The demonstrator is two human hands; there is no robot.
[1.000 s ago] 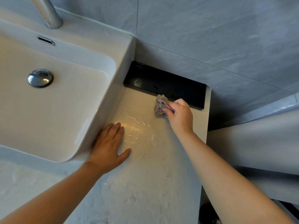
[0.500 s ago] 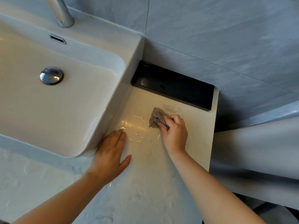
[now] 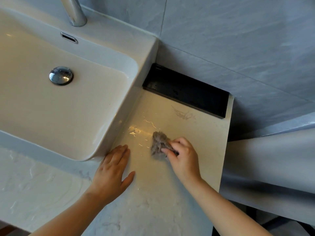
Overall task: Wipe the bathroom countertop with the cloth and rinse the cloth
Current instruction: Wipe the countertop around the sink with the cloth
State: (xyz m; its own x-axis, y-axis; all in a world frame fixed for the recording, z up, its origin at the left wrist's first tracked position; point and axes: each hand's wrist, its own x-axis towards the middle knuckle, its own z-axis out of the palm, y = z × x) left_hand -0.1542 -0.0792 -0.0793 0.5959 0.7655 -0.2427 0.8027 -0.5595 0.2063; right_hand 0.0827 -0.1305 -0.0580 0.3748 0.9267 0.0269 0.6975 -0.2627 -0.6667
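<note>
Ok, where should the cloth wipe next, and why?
Probably slide the right hand and its grey cloth up toward the black tray: a grey smear shows on the countertop just before it. The left hand rests flat, clear of that path.

right hand [image 3: 183, 159] | dragged cloth [image 3: 159, 143] away from black tray [image 3: 185, 91], nearer person

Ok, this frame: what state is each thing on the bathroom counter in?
cloth: bunched, on the countertop.
right hand: grips the cloth.
left hand: flat on the countertop, by the basin corner.
countertop: wet streaks, grey smear near the black tray.
faucet: no water running.
basin: no standing water.
black tray: holds nothing.
</note>
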